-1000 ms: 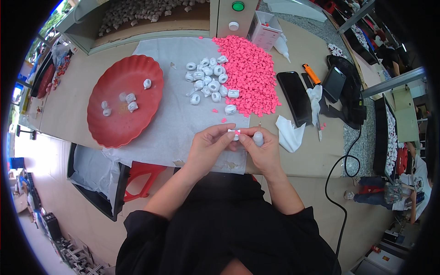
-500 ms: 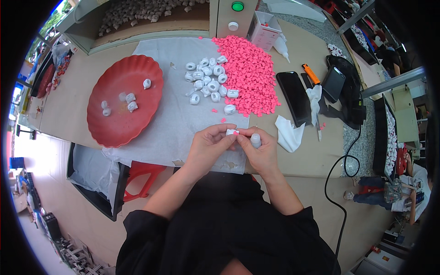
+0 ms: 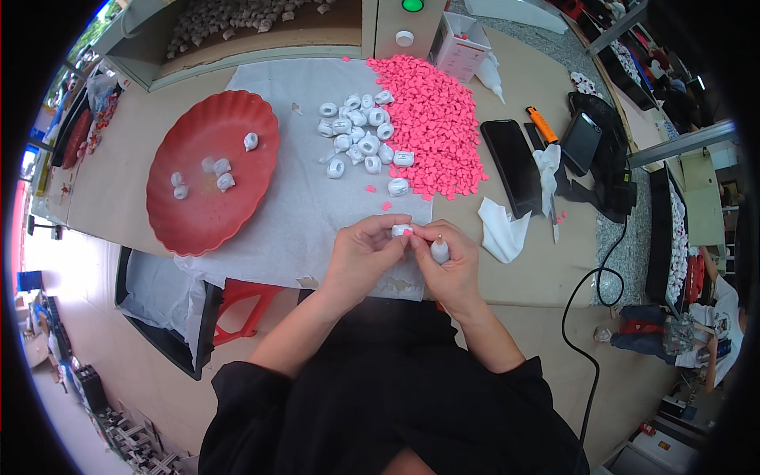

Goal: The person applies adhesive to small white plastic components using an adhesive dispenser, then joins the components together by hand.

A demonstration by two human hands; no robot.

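Note:
My left hand is closed, pinching a small white ring-like piece between thumb and fingertips. A tiny pink piece sits against its right side, where my right thumb and forefinger touch it. In the same right hand a small whitish squeeze bottle with a narrow tip is held, tip pointing up and away from me. Just beyond my hands, several similar white pieces lie grouped on a white sheet. A wide heap of small pink pieces adjoins them on the right.
On the left stands a red scalloped dish with several white pieces. To the right lie a black phone, an orange-handled cutter, white cloths and a black cable. A white box and shelf stand behind.
The bottle in my right hand has tilted, so its narrow tip now shows more plainly. Both hands stay together around the white piece. The whole view has shifted slightly.

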